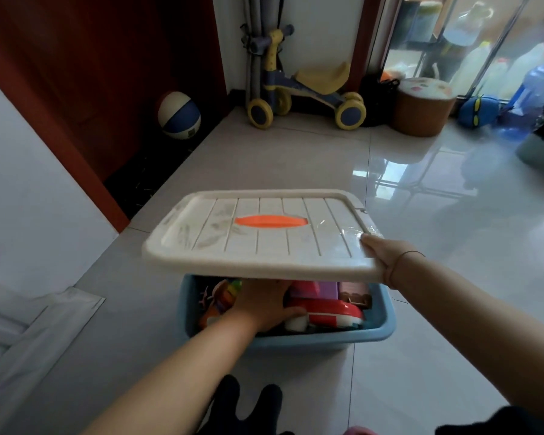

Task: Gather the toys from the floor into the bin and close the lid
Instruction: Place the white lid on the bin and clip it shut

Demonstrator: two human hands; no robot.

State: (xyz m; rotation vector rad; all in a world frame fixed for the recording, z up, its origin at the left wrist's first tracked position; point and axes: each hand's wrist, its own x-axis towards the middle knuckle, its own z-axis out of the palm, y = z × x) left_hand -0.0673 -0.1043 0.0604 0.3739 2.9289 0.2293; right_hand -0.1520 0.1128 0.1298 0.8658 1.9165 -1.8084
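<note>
Cream-white ribbed plastic lid (264, 233), with an orange oval handle set in its middle, is hanging roughly level across the centre of the frame, just above the light blue plastic bin (387, 321) and not touching its rim. The right hand (380, 255) is gripping the lid at its near right corner, thumb lying on top and the fingers going underneath, out of sight.

The lid is covering most of the bin's opening, so only the near strip of the contents is showing. A red and white plastic toy (330, 313) is lying at the near right of the bin, pink and purple blocks (314, 288) are sitting behind it, and an orange multicoloured toy (220, 296) is filling the left end.

The left hand (264, 304) is reaching into the bin between these toys, palm down, its thumb sticking out toward the red and white toy. The lid is hiding its fingertips, so I cannot tell whether it is holding anything.

On the pale glossy tiled floor (453, 277) in the upper half of the frame, well apart from the bin, a white and blue ball (179, 115) is resting against a dark red wooden panel (76, 58), a yellow and blue ride-on bike (308, 89) is standing by the wall, and a round brown stool (423, 105) is sitting beside it. White bedding (29, 324) is spilling in at the lower left.
</note>
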